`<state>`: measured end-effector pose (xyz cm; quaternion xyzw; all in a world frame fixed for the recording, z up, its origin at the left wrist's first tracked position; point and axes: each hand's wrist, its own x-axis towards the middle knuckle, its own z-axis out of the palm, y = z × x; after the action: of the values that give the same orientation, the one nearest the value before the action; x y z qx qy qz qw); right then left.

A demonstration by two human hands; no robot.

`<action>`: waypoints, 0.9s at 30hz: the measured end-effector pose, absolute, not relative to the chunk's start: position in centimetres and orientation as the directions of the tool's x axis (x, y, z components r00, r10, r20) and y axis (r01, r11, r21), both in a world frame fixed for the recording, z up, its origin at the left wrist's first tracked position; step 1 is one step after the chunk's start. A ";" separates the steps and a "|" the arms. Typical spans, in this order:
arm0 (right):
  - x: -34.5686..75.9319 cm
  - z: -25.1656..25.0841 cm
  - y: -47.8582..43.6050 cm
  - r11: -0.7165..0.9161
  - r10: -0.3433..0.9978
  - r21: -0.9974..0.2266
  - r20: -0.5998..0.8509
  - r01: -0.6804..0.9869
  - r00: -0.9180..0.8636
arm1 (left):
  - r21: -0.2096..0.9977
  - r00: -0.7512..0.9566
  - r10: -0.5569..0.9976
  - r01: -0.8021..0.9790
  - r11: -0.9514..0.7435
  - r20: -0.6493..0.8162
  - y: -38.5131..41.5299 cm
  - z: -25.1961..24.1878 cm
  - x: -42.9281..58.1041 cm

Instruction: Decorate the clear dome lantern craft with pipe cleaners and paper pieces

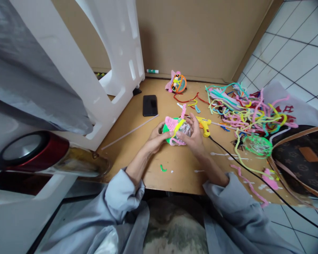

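Between my two hands is a round clear craft ball (184,128) wrapped with green, yellow and pink pipe cleaners. A pink ear-like piece stands up on its left part, and a pink strand sticks up behind it. My left hand (157,137) closes around the green side, thumb on the front. On the other side my right hand (194,137) grips the ball, its thumb near the yellow strip and its fingers behind. A yellow hot glue gun (205,126) lies just right of my right hand. The far fingertips are partly hidden by the ball.
A finished-looking decorated ball (179,83) sits at the back, near a black phone (149,105). Tangled pipe cleaners (233,107) fill the right side, with a green-wrapped ball (257,145) and brown handbag (302,158). The glue gun's cord (237,157) crosses the table (153,180). A kettle (50,153) stands left.
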<state>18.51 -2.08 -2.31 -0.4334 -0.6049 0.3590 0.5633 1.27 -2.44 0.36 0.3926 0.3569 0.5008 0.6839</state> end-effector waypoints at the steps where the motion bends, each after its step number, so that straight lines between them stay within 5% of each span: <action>1: 18.5 -2.1 -2.2 0.360 0.932 -0.926 0.361 0.111 -0.006 | 0.894 0.244 0.966 -0.409 0.185 -0.088 -2.4 0.3 1.2; 27: 19.3 -1.5 -1.9 0.427 0.903 -0.893 0.414 0.142 -0.111 | 0.960 0.363 0.931 -0.274 0.061 0.044 -2.4 0.7 0.5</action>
<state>19.32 -1.87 -1.52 -0.3993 -0.6545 0.3564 0.5341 0.52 -2.40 0.70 0.5062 0.3244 0.4616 0.6522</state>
